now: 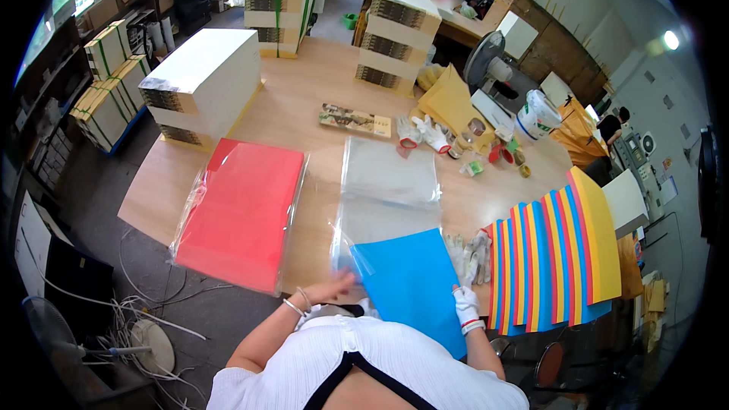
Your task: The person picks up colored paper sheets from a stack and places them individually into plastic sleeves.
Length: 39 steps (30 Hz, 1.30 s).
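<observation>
My right hand [467,307], in a white glove, grips the right edge of a blue paper sheet [414,277] tilted in front of my body. The sheet's upper left corner meets the mouth of a clear plastic bag [391,216] lying on a pile of such bags; how far it is inside I cannot tell. Near that corner is my bare left hand [334,287], its fingers smeared by motion. Red sheets [247,212] in clear wrapping lie to the left. A staggered pile of yellow, red and blue sheets [543,254] is to the right.
White gloves [472,257] lie beside the coloured pile. Beyond the bags are a flat printed box [355,120], more gloves [423,134], tape rolls and a white bucket [538,115]. Tall book stacks [205,83] stand at the back. Loose cables [137,311] cover floor at left.
</observation>
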Motion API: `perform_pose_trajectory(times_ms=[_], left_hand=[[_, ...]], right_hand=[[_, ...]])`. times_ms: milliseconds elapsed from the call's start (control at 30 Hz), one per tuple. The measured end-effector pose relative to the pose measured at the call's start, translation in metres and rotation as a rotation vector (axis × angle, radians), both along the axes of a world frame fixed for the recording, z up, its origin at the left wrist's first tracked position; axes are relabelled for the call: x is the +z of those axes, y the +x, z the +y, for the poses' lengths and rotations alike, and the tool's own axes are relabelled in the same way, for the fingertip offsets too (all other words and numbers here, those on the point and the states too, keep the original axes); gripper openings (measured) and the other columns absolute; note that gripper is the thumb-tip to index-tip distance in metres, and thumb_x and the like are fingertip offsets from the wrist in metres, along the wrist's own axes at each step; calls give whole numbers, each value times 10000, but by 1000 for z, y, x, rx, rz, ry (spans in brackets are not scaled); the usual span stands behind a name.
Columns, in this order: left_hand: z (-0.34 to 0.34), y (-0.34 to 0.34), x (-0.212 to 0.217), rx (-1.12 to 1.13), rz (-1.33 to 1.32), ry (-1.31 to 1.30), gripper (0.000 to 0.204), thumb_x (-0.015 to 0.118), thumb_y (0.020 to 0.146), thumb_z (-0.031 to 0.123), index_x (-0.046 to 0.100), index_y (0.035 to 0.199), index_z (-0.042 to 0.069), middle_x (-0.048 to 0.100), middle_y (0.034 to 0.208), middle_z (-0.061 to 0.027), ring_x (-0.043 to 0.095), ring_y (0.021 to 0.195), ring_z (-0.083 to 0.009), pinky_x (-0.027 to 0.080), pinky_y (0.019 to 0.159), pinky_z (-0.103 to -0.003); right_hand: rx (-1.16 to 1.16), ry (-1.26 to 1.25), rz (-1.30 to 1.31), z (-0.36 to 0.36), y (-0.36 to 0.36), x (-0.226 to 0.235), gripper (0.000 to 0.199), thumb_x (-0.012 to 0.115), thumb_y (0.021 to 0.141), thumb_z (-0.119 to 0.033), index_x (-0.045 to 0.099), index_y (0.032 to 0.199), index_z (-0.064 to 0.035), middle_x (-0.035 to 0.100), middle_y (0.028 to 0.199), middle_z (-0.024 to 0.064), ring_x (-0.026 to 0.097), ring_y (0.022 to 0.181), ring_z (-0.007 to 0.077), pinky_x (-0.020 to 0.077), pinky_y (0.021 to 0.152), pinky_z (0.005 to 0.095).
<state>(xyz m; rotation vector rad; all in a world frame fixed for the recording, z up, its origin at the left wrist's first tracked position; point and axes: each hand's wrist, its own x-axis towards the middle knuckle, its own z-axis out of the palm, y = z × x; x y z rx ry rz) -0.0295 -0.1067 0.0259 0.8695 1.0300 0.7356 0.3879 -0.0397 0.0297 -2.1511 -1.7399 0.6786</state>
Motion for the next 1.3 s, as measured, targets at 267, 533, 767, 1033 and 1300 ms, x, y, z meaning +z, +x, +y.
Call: perform_pose_trajectory(times_ms=[267, 533, 767, 1033, 1300], left_hand=[[109, 49, -35, 608, -13, -149, 569, 674, 760, 309, 422, 1166, -2, 526, 1122, -156, 544, 984, -258, 471, 805, -379], [195, 23, -37, 584, 112, 203, 508, 693, 753, 233, 450, 1124, -14, 574, 1024, -141, 574, 896, -219, 489, 762, -321], [181, 20, 2, 568, -51, 308, 489, 676, 776, 171, 433, 1157, -17, 568, 1042, -117, 563, 907, -181, 489, 769, -302], [176, 16, -6, 589, 74, 198, 592, 698, 758, 230, 399, 1195, -35, 553, 1078, -132, 560, 934, -198, 488, 797, -313], [118, 47, -11, 425, 60, 40, 654, 715, 742, 268, 379, 1201, -54, 519, 1124, -177, 546, 982, -230, 492, 814, -350]], right_hand=[[-2, 2, 12, 31, -28, 11, 467, 506, 791, -529, 628, 767, -79, 600, 693, 131, 569, 676, 268, 422, 626, 372], [-39, 35, 61, 78, -62, -14, 440, 448, 835, -486, 611, 814, -77, 610, 789, 190, 576, 772, 346, 429, 675, 420], [71, 165, 25, 151, -68, 63, 307, 508, 846, -324, 566, 1000, -64, 576, 1088, 152, 550, 949, 310, 420, 799, 354], [340, -156, 839, 240, -84, 18, 418, 563, 839, -281, 521, 1112, 33, 583, 931, 28, 506, 885, 130, 395, 783, 251], [263, -313, 524, 136, -40, 24, 466, 505, 855, -383, 549, 1075, 25, 587, 1067, 98, 532, 960, 190, 397, 837, 301]])
